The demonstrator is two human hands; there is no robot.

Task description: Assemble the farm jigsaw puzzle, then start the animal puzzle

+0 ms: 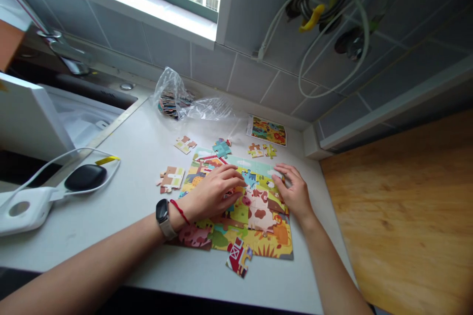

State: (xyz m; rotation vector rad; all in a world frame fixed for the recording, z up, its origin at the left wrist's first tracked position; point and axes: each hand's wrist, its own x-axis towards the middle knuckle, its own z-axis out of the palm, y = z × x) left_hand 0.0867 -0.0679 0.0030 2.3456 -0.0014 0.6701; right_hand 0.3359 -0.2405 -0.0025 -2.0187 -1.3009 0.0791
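Note:
A farm-animal jigsaw puzzle (271, 241) lies partly put together on the white worktop. My left hand (216, 189), with a watch and a red cord at its wrist, rests over the puzzle's middle, fingers loosely stretched and holding nothing visible. At the puzzle's right edge is my right hand (293, 189), its thumb and fingers apart near the sky pieces. A blue puzzle piece (250, 178) shows between the hands. A red barn piece (239, 257) overlaps the near edge. Another blue piece (221, 148) lies at the far edge, and joined brown-and-white pieces (172, 178) sit at the left.
Further loose pieces (185, 144) lie behind the puzzle. A clear plastic bag (172, 91) with stacked pieces and a picture card (268, 130) are near the wall. At the left are a white charger (25, 209), a black oval object (85, 177) and the sink (111, 96).

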